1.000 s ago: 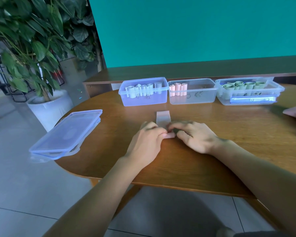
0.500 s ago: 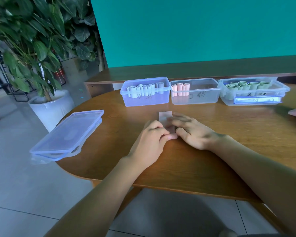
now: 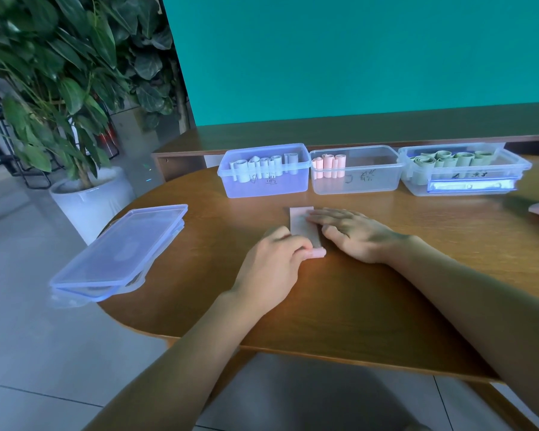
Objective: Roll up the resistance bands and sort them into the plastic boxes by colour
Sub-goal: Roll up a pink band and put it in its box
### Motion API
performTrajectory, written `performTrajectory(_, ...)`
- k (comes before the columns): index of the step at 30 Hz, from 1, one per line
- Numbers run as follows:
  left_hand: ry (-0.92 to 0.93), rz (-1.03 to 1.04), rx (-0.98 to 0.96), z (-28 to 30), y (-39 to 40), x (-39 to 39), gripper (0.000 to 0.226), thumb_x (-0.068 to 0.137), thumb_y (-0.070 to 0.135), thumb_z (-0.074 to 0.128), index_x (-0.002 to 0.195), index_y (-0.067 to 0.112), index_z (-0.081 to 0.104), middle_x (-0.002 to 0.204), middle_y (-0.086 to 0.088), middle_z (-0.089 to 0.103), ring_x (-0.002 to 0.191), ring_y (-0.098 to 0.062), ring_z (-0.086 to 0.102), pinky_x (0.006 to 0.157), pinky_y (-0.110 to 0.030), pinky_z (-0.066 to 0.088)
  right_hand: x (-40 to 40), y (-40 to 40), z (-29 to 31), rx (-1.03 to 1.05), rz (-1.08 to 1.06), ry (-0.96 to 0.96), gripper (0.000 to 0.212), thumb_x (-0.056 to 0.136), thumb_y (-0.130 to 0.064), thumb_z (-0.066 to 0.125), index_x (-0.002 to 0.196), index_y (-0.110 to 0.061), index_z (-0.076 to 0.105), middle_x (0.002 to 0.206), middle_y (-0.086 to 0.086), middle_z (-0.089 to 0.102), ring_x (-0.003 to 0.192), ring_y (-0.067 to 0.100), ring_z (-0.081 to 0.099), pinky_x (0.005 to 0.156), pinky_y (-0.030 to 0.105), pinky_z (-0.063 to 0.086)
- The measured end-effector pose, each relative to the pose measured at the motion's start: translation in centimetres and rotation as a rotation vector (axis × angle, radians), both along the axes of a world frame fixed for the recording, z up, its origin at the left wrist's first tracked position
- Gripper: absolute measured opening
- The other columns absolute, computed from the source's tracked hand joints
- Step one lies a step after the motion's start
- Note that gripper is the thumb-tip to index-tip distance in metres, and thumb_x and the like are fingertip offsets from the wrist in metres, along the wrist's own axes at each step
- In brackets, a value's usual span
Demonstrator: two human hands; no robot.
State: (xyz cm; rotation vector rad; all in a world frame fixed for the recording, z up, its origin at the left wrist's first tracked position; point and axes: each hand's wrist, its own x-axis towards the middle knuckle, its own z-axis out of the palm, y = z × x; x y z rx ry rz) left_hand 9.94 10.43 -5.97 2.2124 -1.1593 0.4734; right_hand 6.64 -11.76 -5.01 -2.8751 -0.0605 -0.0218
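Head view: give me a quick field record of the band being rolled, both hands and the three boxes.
band: pink band, flat on table, near end rolled
left hand: pinches rolled end
right hand: fingers flat on band
left box: pale blue rolls
middle box: pink rolls
right box: green rolls
lids: stacked at table's left edge

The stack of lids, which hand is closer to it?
Left. The left hand lies between the stack of lids and the right hand, which rests farther right.
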Motion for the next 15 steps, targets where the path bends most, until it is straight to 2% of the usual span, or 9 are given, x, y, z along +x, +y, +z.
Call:
performTrajectory(4, 0.024, -0.012, 0.014, 0.0, 0.2, 0.1, 0.022, 0.094, 0.047, 0.064, 0.099, 0.028, 0.074, 0.089, 0.014, 0.051, 0.085, -0.006, 0.052, 0.07, -0.015, 0.042, 1.0, -0.9, 0.0, -0.033, -0.002, 0.012, 0.05, 0.109, -0.041, 0.017, 0.158, -0.043, 0.02, 0.165, -0.022, 0.016, 0.153, 0.002, 0.008, 0.125, 0.032, 0.002)
performTrajectory(8, -0.003, -0.024, 0.046, -0.2, -0.4, 1.0, 0.022, 0.097, 0.04, 0.063, 0.107, 0.027, 0.078, 0.097, 0.012, 0.058, 0.098, -0.006, 0.045, 0.086, -0.021, 0.043, 1.3, -1.2, -0.1, -0.033, -0.002, -0.002, 0.049, 0.109, -0.042, 0.017, 0.157, -0.045, 0.022, 0.164, -0.023, 0.019, 0.152, 0.004, 0.01, 0.125, 0.033, 0.005)
performTrajectory(11, 0.055, -0.036, 0.011, -0.2, -0.8, 1.4, 0.022, 0.098, 0.036, 0.062, 0.109, 0.027, 0.079, 0.096, 0.007, 0.05, 0.096, -0.005, 0.042, 0.087, -0.013, 0.033, 1.4, -1.2, -0.2, -0.038, -0.009, -0.006, 0.049, 0.109, -0.041, 0.017, 0.157, -0.045, 0.021, 0.164, -0.023, 0.018, 0.152, 0.004, 0.01, 0.123, 0.031, 0.004)
performTrajectory(15, 0.043, -0.047, 0.075, -0.2, -0.9, 1.7, 0.024, 0.101, 0.034, 0.057, 0.113, 0.026, 0.077, 0.098, 0.006, 0.054, 0.096, -0.008, 0.047, 0.088, -0.018, 0.039, 1.4, -1.2, -0.1, -0.024, -0.008, -0.006, 0.049, 0.109, -0.041, 0.017, 0.158, -0.044, 0.021, 0.164, -0.023, 0.018, 0.153, 0.004, 0.01, 0.125, 0.033, 0.005)
